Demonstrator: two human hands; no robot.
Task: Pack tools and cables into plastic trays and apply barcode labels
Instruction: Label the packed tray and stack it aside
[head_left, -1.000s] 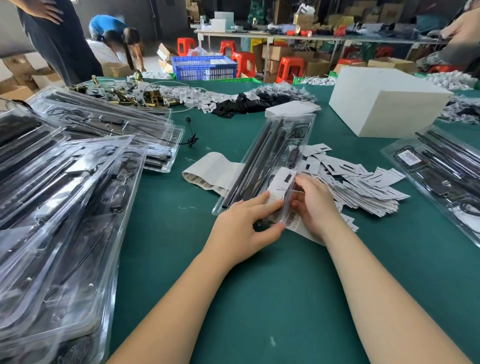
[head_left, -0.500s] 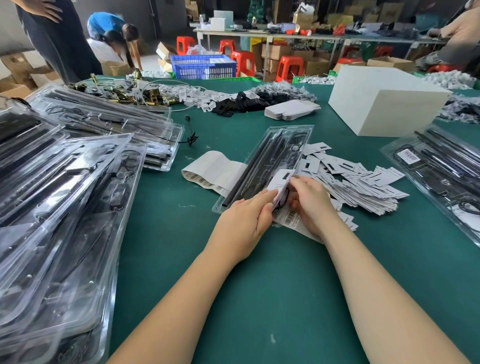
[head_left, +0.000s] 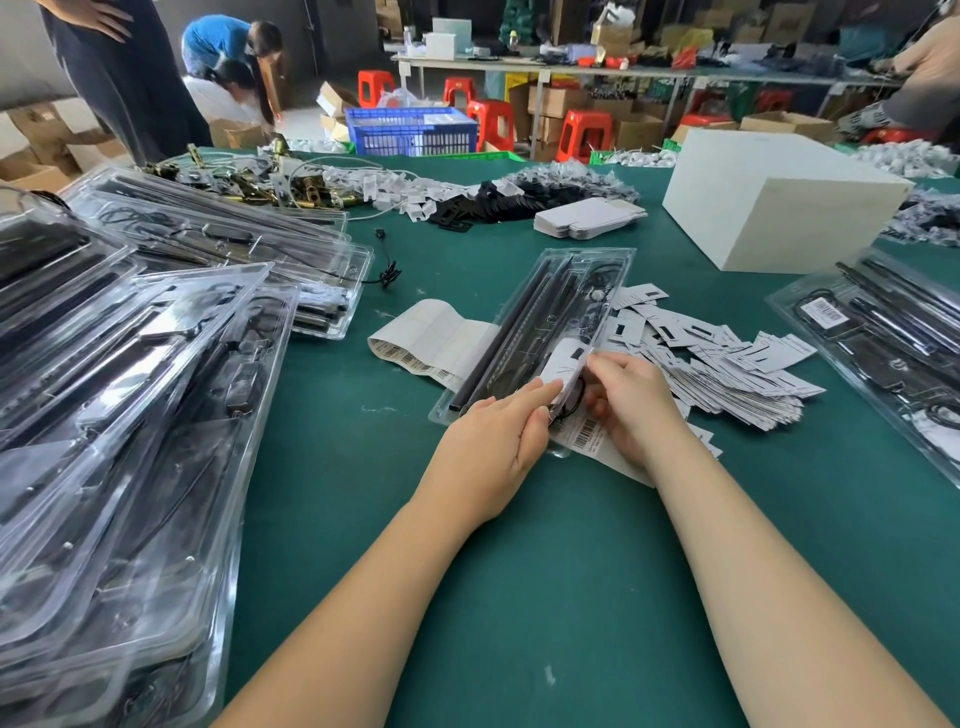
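A long clear plastic tray (head_left: 540, 322) with black rods and a coiled black cable lies on the green table in front of me. My left hand (head_left: 493, 447) grips the tray's near end, thumb on a white card (head_left: 563, 364) tucked under the lid. My right hand (head_left: 631, 405) pinches the tray's half-raised clear lid from the right side. A barcode label (head_left: 587, 434) shows at the tray's near corner, between my hands.
Filled trays are stacked at the left (head_left: 130, 395) and one lies at the right (head_left: 883, 343). A strip of barcode labels (head_left: 426, 338) lies left of the tray; a heap of white cards (head_left: 727, 364) lies right. A white box (head_left: 779, 202) stands behind.
The tray's lid has come down from nearly upright to a low angle. Both hands have stayed at the near end of the tray, closing in on the card.
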